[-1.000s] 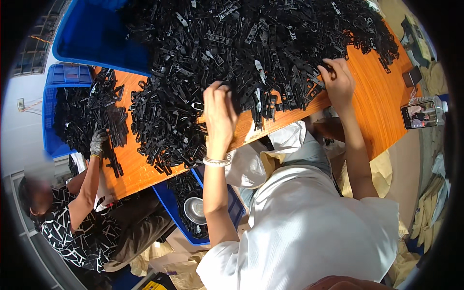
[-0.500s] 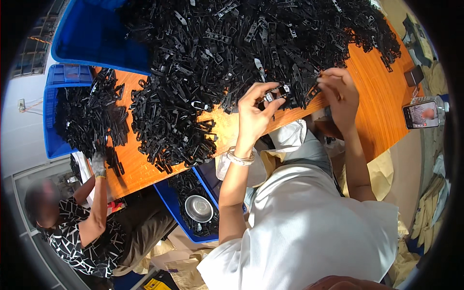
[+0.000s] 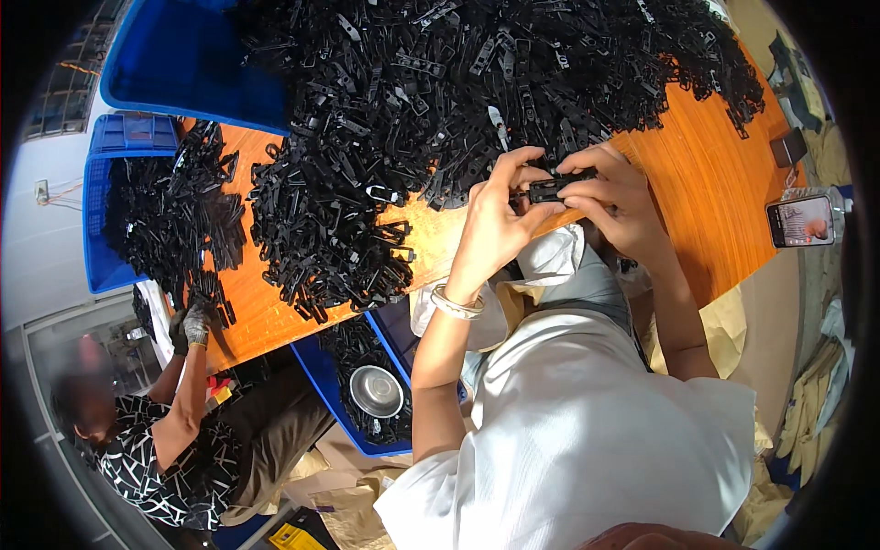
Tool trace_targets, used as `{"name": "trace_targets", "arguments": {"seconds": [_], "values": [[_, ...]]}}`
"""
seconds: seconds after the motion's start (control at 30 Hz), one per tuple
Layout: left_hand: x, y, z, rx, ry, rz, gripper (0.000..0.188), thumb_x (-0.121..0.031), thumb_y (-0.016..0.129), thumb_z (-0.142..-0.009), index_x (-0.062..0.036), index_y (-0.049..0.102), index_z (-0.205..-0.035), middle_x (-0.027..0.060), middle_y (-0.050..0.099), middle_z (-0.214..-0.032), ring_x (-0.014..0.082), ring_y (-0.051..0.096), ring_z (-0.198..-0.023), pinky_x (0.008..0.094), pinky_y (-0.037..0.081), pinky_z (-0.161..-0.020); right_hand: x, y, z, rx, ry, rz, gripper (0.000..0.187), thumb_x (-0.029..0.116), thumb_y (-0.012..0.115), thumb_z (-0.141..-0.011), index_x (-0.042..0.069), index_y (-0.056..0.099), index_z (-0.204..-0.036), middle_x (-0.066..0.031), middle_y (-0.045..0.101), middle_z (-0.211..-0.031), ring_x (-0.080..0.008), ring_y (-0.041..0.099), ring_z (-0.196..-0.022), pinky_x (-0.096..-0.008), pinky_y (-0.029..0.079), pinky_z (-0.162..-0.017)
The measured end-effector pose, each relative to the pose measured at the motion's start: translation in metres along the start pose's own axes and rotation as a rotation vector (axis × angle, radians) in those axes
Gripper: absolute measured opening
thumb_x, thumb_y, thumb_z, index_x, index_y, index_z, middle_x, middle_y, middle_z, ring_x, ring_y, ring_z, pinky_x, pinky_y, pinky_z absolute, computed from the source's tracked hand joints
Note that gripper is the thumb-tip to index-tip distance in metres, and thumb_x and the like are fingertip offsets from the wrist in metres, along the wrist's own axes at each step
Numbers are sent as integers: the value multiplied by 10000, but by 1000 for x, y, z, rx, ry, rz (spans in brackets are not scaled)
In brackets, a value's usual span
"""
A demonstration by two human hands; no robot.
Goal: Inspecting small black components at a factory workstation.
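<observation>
Head view: both bare hands meet above the near edge of the orange wood-grain worktop (image 3: 706, 188), right of its middle. Between them is a small, dark, oblong plastic piece (image 3: 547, 190); the left hand (image 3: 502, 206) has thumb and fingers closed on its left side, while the right hand (image 3: 616, 195) pinches its right side. The fingers hide part of the piece, so its full outline cannot be told. A white bracelet (image 3: 456, 302) circles the left wrist. Beyond the hands, a broad heap of slim black plastic parts (image 3: 412, 101) covers the worktop toward its far edge, spilling close to the near edge on the left. A large blue plastic bin (image 3: 188, 69) stands at the heap's left side. Near the worktop's left end, a co-worker's grey-gloved hand (image 3: 196, 325) is beside the edge. Under the near edge, a round silvery metal bowl (image 3: 376, 392) rests on black parts in a blue plastic tub (image 3: 323, 394). A smartphone (image 3: 800, 222) is at the right edge.
</observation>
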State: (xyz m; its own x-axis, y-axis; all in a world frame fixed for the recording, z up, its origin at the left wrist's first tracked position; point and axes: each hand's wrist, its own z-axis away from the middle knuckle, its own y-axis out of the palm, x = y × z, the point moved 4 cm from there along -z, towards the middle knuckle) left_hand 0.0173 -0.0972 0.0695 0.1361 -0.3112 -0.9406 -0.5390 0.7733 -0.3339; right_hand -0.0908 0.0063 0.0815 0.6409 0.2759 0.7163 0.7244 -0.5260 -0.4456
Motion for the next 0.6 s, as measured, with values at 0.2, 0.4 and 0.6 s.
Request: {"name": "trace_targets", "arguments": {"seconds": [0.2, 0.4, 0.6], "values": [[10, 5, 3, 5, 31, 473, 376, 77, 619, -687, 39, 473, -1031, 130, 608, -833, 131, 587, -688, 223, 477, -624, -1, 0, 8, -17, 93, -86, 116, -20, 580, -678, -13, 590, -793, -93, 538, -919, -174, 492, -756, -248, 397, -627], [16, 8, 15, -95, -9, 609, 138, 65, 538, -766, 57, 529, -903, 156, 605, -716, 180, 601, -623, 265, 499, -573, -5, 0, 22, -268, 277, -326, 112, -52, 571, -682, -56, 575, -794, -94, 549, -883, -126, 500, -733, -202, 391, -611], [22, 20, 15, -133, -143, 895, 112, -55, 474, -846, 52, 506, -855, 159, 588, -692, 181, 579, -528, 259, 479, -477, -6, 5, 29, -304, 328, -263, 97, -49, 557, -699, -58, 582, -792, -86, 550, -879, -117, 497, -736, -197, 386, -609]]}}
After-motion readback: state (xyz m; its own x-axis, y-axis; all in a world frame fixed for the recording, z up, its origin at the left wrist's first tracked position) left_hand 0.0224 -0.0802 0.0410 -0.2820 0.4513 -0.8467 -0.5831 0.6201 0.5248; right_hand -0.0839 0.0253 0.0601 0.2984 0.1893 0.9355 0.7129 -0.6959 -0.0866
